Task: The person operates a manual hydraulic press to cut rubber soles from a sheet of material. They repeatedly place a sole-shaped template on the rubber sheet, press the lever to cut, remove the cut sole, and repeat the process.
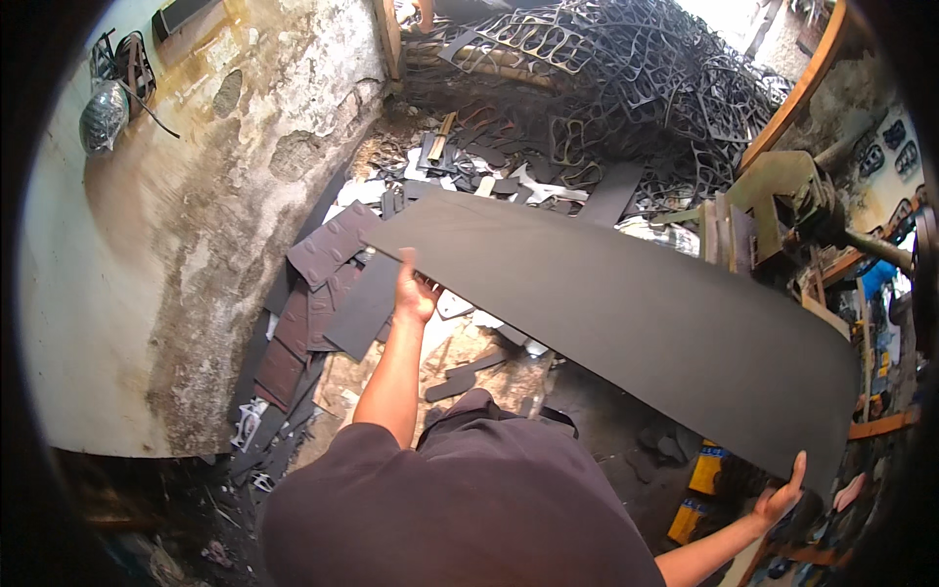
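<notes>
The sheet [626,313] lies before the machine [780,196] (wall [210,205] leftward).

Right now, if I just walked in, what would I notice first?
You'd first see the big dark grey sheet across the middle, with the left hand near its left end and the right hand at its lower right. Then there's the tangled heap of black cut-out scraps at the top, and the green machine on the right.

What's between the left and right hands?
A dark grey sheet, held near opposite ends by the left hand and right hand; seen in the head view.
</notes>
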Motion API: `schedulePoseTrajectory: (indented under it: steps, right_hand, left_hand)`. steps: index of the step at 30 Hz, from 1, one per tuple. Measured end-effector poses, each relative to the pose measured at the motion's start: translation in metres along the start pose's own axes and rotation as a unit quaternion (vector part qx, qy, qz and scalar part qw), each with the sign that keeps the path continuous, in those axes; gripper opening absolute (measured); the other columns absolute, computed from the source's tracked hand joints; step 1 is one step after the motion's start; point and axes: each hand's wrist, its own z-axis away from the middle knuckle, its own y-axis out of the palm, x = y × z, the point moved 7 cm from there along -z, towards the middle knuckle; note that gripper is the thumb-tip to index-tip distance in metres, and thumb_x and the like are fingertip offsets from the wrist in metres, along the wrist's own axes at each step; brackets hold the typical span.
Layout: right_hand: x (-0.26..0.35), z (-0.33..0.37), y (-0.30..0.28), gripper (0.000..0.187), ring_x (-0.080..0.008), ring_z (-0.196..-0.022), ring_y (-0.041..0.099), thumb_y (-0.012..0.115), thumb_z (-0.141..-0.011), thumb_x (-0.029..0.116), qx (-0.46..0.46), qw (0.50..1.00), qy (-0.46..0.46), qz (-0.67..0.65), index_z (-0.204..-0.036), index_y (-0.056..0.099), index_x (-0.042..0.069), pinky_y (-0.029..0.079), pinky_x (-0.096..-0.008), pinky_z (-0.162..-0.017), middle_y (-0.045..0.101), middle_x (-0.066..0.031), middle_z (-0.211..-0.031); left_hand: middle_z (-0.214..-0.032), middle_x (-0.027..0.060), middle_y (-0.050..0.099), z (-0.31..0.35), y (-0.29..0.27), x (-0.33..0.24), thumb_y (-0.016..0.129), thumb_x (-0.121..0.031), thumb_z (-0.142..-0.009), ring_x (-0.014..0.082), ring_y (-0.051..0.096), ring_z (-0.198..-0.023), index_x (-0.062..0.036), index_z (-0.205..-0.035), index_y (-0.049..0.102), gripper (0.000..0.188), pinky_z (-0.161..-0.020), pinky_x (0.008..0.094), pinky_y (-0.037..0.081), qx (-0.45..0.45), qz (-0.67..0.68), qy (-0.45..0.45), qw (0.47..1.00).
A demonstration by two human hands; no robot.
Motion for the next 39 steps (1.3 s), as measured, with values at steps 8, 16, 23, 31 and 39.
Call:
schedulePoseTrajectory:
  steps: [8, 16, 23, 31, 39]
  right_hand:
    - [0.03, -0.067, -0.044, 0.049, -0.0184, -0.113, 0.062, 0.077, -0.095, 0.026, -0.017, 0.985, -0.072, 0.154, -0.127, 0.066, -0.009, 0.05, -0.0325, -0.098, 0.065, -0.0099, -0.132]
    - [-0.007, -0.093, -0.126, 0.051, -0.0217, -0.128, 0.058, 0.071, -0.099, 0.028, 0.022, 0.979, -0.07, -0.19, -0.136, 0.062, -0.005, 0.047, -0.0347, -0.107, 0.06, -0.0106, -0.145]
    - [-0.014, -0.142, -0.167, 0.051, -0.0247, -0.127, 0.058, 0.079, -0.089, 0.015, -0.235, 0.966, -0.081, -0.074, -0.133, 0.063, -0.003, 0.047, -0.0428, -0.111, 0.063, -0.0097, -0.137]
    - [-0.117, -0.206, -0.128, 0.046, -0.0232, -0.119, 0.061, 0.078, -0.087, 0.003, -0.217, 0.974, -0.038, -0.061, -0.13, 0.062, -0.006, 0.049, -0.038, -0.104, 0.065, -0.0117, -0.129]
    - [-0.203, -0.331, -0.117, 0.039, -0.0228, -0.108, 0.066, 0.079, -0.085, 0.008, -0.202, 0.979, 0.024, -0.031, -0.121, 0.067, -0.004, 0.052, -0.0373, -0.095, 0.07, -0.0094, -0.118]
  left_hand:
    - [-0.112, 0.005, 0.068, 0.005, 0.087, 0.138, 0.073, -0.007, -0.092, 0.0229, 0.064, -0.108, -0.0126, -0.122, 0.064, 0.032, -0.094, 0.0493, 0.053, 0.112, -0.07, -0.077, 0.988]
    - [-0.13, 0.0109, 0.068, -0.057, 0.087, 0.166, 0.066, -0.03, -0.101, 0.0316, 0.063, -0.121, -0.0054, -0.131, 0.063, 0.039, -0.107, 0.0546, 0.049, 0.097, -0.023, -0.075, 0.992]
    - [-0.138, 0.0124, 0.064, -0.121, 0.101, 0.124, 0.046, -0.048, -0.106, 0.0348, 0.06, -0.125, -0.0024, -0.136, 0.061, 0.057, -0.109, 0.0536, 0.049, -0.049, -0.011, 0.007, 0.999]
    - [-0.126, 0.0099, 0.07, -0.196, 0.161, 0.096, 0.058, -0.04, -0.102, 0.0295, 0.067, -0.112, -0.0024, -0.124, 0.067, 0.045, -0.096, 0.0481, 0.057, 0.015, -0.071, 0.047, 0.996]
    - [-0.141, 0.0155, 0.063, -0.181, 0.142, 0.061, 0.055, -0.041, -0.104, 0.0319, 0.063, -0.122, 0.0073, -0.135, 0.057, 0.058, -0.106, 0.0456, 0.052, -0.142, -0.19, 0.166, 0.957]
